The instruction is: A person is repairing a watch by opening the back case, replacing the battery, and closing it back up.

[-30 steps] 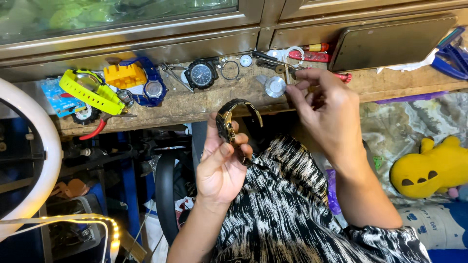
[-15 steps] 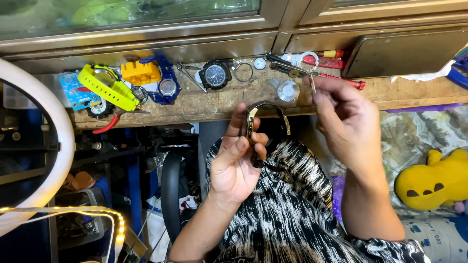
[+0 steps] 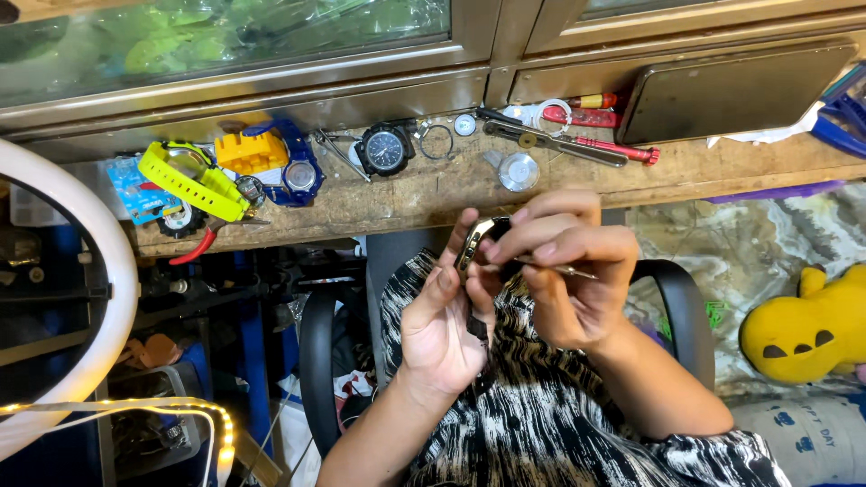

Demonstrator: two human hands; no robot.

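Just below the workbench (image 3: 541, 194), the left hand (image 3: 442, 329) grips an upright watch (image 3: 473, 248) while the right hand (image 3: 564, 271) pinches a thin tool (image 3: 564, 268) beside it.

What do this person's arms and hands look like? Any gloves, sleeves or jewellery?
Both hands, left and right, are bare: no gloves, rings or bracelets show. The forearms are uncovered too, with no sleeves reaching them. Below them is a black-and-white patterned garment.

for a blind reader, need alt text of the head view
Over the lap, the left hand holds a watch while the right hand works on it with a thin tool. Beyond lies a wooden bench strewn with watch parts.
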